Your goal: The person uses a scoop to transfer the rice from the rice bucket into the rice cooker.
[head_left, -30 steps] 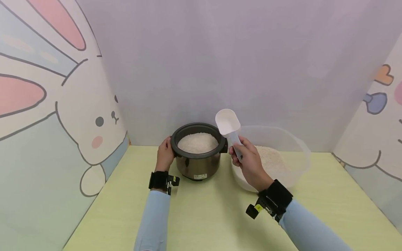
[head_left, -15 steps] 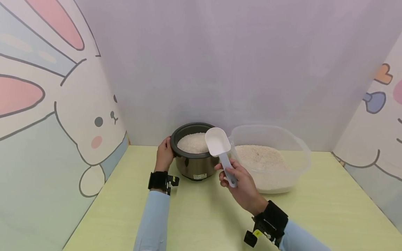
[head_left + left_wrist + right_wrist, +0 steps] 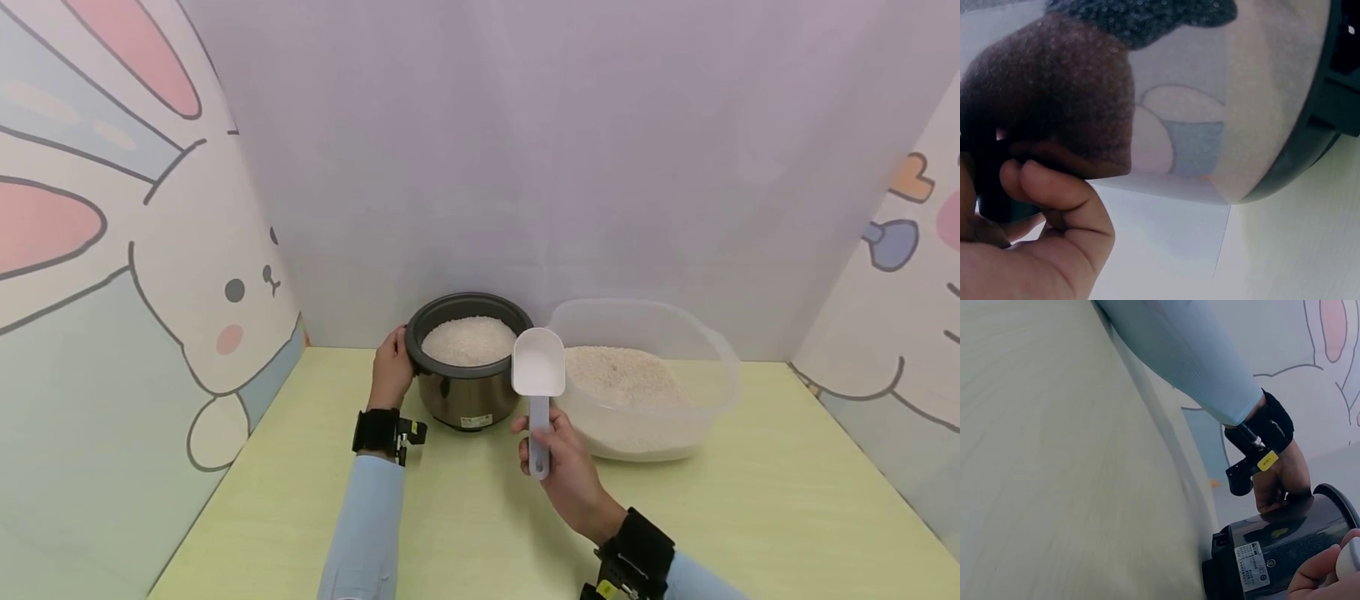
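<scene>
A dark rice cooker stands on the table, lidless, with a mound of white rice inside. My left hand grips the handle on its left side; in the left wrist view the fingers of that hand curl round the black handle. In front of the cooker's right side, my right hand holds a white scoop by its grey handle, bowl up and empty. A clear plastic bin of rice stands to the right of the cooker, just beyond the right hand.
The pale yellow table meets a lilac cloth wall behind the cooker and bin. Side panels with cartoon rabbits flank it. The left sleeve crosses the right wrist view.
My right hand has drawn back toward me and down with the scoop, away from the bin, and the scoop has turned upright in view. The left hand has stayed on the cooker's handle.
</scene>
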`<action>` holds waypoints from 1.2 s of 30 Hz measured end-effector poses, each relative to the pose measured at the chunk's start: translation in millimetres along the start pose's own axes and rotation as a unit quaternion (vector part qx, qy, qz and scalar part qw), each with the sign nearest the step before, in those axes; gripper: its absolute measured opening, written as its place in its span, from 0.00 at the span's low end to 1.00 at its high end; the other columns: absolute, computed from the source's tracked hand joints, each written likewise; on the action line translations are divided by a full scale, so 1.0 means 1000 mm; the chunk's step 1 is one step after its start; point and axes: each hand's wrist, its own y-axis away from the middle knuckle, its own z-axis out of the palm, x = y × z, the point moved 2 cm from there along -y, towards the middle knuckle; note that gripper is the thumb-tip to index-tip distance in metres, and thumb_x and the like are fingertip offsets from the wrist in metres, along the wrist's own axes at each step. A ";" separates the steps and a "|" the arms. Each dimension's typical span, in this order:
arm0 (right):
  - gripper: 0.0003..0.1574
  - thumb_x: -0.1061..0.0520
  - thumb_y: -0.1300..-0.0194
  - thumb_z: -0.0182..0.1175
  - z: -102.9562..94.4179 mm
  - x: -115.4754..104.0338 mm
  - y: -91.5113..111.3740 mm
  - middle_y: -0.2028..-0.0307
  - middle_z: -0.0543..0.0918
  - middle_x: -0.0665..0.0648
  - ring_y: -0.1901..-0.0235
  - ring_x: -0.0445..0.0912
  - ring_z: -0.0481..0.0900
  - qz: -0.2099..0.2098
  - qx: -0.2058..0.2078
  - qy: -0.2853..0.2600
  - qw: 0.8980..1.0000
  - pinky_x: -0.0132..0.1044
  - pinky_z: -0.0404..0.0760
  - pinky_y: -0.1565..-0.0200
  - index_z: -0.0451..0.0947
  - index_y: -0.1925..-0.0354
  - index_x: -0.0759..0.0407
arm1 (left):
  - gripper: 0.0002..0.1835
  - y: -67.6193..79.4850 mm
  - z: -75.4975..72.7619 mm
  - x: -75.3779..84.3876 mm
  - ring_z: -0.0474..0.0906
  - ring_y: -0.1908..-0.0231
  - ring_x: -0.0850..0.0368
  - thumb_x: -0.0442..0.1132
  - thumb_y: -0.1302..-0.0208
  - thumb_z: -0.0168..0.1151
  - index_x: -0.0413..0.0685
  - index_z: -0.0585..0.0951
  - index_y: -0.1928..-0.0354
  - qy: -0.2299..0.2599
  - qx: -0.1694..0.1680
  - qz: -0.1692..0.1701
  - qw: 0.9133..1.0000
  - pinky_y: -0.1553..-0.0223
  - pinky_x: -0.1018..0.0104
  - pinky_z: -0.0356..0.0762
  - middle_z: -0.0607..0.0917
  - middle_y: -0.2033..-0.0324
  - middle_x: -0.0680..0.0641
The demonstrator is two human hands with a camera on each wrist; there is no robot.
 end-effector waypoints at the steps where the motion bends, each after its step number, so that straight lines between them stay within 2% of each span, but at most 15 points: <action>1: 0.12 0.61 0.20 0.43 0.000 0.002 0.000 0.55 0.77 0.51 0.64 0.42 0.74 -0.001 0.004 0.002 1.000 0.35 0.73 0.60 0.55 0.43 0.58 | 0.22 0.000 0.000 0.000 0.72 0.69 0.55 0.50 0.16 0.40 0.44 0.79 0.40 0.000 -0.001 -0.001 1.000 0.66 0.63 0.73 0.76 0.66 0.44; 8: 0.11 0.66 0.24 0.42 -0.003 0.015 0.003 0.60 0.76 0.54 0.63 0.44 0.75 0.022 0.009 0.006 1.000 0.37 0.77 0.57 0.53 0.48 0.59 | 0.23 0.001 -0.002 0.002 0.72 0.70 0.56 0.51 0.16 0.40 0.44 0.79 0.39 0.001 -0.002 -0.003 1.000 0.66 0.63 0.73 0.76 0.67 0.45; 16: 0.12 0.68 0.27 0.43 -0.002 0.030 0.004 0.65 0.76 0.55 0.67 0.44 0.73 0.068 0.063 0.011 0.996 0.36 0.77 0.61 0.54 0.49 0.61 | 0.22 0.000 -0.003 0.004 0.72 0.71 0.56 0.49 0.15 0.41 0.44 0.79 0.40 0.002 0.000 0.004 1.000 0.67 0.62 0.73 0.76 0.68 0.45; 20: 0.15 0.67 0.28 0.43 -0.005 0.036 0.003 0.66 0.75 0.56 0.68 0.44 0.72 0.100 0.077 0.004 0.992 0.35 0.76 0.63 0.53 0.46 0.63 | 0.22 0.000 -0.002 0.001 0.72 0.71 0.55 0.49 0.16 0.41 0.45 0.80 0.41 0.005 0.001 0.003 1.000 0.67 0.63 0.72 0.76 0.67 0.44; 24: 0.22 0.65 0.27 0.41 -0.008 0.041 0.003 0.66 0.74 0.55 0.68 0.43 0.71 0.139 0.075 -0.005 0.988 0.34 0.75 0.64 0.48 0.39 0.65 | 0.22 0.000 -0.001 -0.001 0.73 0.68 0.55 0.49 0.15 0.41 0.44 0.79 0.38 0.002 0.003 0.003 1.000 0.65 0.63 0.73 0.78 0.62 0.43; 27: 0.24 0.65 0.28 0.41 -0.009 0.044 0.002 0.65 0.75 0.56 0.68 0.43 0.72 0.155 0.075 -0.019 0.985 0.34 0.76 0.63 0.46 0.38 0.67 | 0.23 0.001 -0.001 0.001 0.73 0.66 0.54 0.48 0.15 0.41 0.43 0.78 0.36 0.001 0.003 0.004 1.000 0.64 0.62 0.73 0.79 0.61 0.41; 30: 0.23 0.68 0.31 0.42 -0.009 0.046 0.000 0.64 0.76 0.59 0.67 0.43 0.75 0.173 0.074 -0.050 0.981 0.34 0.79 0.62 0.48 0.41 0.67 | 0.23 0.002 -0.002 0.002 0.73 0.67 0.54 0.48 0.15 0.40 0.42 0.77 0.35 0.001 0.002 0.001 1.000 0.64 0.62 0.73 0.79 0.61 0.40; 33: 0.19 0.69 0.32 0.41 -0.009 0.046 -0.001 0.64 0.75 0.58 0.70 0.41 0.73 0.188 0.064 -0.089 0.976 0.31 0.76 0.64 0.52 0.45 0.66 | 0.23 0.002 -0.002 0.003 0.73 0.67 0.56 0.48 0.15 0.40 0.42 0.77 0.35 0.002 0.004 0.001 1.000 0.64 0.63 0.73 0.78 0.61 0.42; 36: 0.11 0.64 0.25 0.40 -0.010 0.045 0.000 0.67 0.71 0.54 0.74 0.39 0.66 0.198 0.057 -0.116 0.972 0.28 0.70 0.68 0.57 0.47 0.64 | 0.23 0.003 0.000 0.003 0.72 0.69 0.55 0.48 0.15 0.40 0.42 0.77 0.36 0.006 0.002 0.001 1.000 0.66 0.63 0.73 0.77 0.64 0.42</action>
